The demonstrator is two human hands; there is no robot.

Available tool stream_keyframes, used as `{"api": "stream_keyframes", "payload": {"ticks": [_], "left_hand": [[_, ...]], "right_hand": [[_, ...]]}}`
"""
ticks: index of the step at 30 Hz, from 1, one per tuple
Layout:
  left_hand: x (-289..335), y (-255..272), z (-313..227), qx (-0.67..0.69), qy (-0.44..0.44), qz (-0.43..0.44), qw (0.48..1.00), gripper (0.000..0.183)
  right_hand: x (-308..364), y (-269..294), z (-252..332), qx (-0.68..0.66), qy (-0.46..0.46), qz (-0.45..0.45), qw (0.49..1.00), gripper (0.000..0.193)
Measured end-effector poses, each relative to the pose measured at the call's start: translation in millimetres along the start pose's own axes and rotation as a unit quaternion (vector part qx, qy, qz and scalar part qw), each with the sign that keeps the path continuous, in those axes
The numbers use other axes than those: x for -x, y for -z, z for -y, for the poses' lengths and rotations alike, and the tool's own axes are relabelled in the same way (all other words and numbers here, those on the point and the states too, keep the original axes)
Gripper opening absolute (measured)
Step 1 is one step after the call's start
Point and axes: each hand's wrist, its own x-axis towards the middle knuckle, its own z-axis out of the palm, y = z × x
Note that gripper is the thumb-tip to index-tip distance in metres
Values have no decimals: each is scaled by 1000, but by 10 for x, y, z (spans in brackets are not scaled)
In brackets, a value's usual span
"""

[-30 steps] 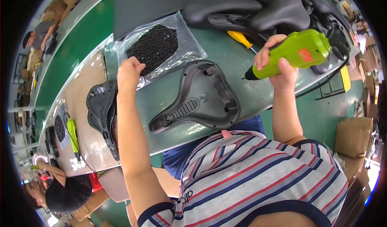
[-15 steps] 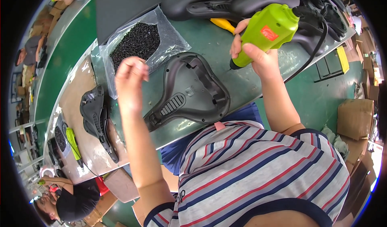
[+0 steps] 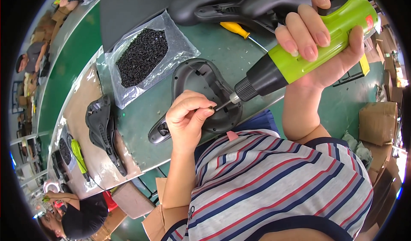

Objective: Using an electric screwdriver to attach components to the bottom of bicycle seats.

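Observation:
My right hand (image 3: 319, 40) is wrapped round a green and black electric screwdriver (image 3: 274, 72), its bit pointing down to the left. Between thumb and forefinger, my left hand (image 3: 188, 115) pinches a small black screw (image 3: 211, 108), right at the tip of the bit. Both are held over a black plastic bicycle saddle base (image 3: 192, 70), which lies on the green table with its narrow nose to the left; my left hand covers its middle. Behind it, a clear plastic bag (image 3: 184, 48) lies open with a heap of black screws (image 3: 143, 57) on it.
A yellow-handled screwdriver (image 3: 235, 29) lies behind the saddle base. Black saddles (image 3: 214, 1) crowd the table's far edge. To the left are more saddle parts (image 3: 100, 125) and another green electric screwdriver (image 3: 78, 157). A person in black (image 3: 83, 215) works at lower left.
My left hand has come from the screw bag to the bit, with a screw in its fingers. My right hand has swung the electric screwdriver round so its bit points left, toward that screw.

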Motion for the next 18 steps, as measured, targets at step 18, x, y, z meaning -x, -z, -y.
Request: {"api": "stream_keyframes", "payload": {"ticks": [18], "left_hand": [[149, -3, -4, -217, -88, -107, 966, 13]], "right_hand": [[225, -52, -267, 70, 50, -3, 996, 50]]}}
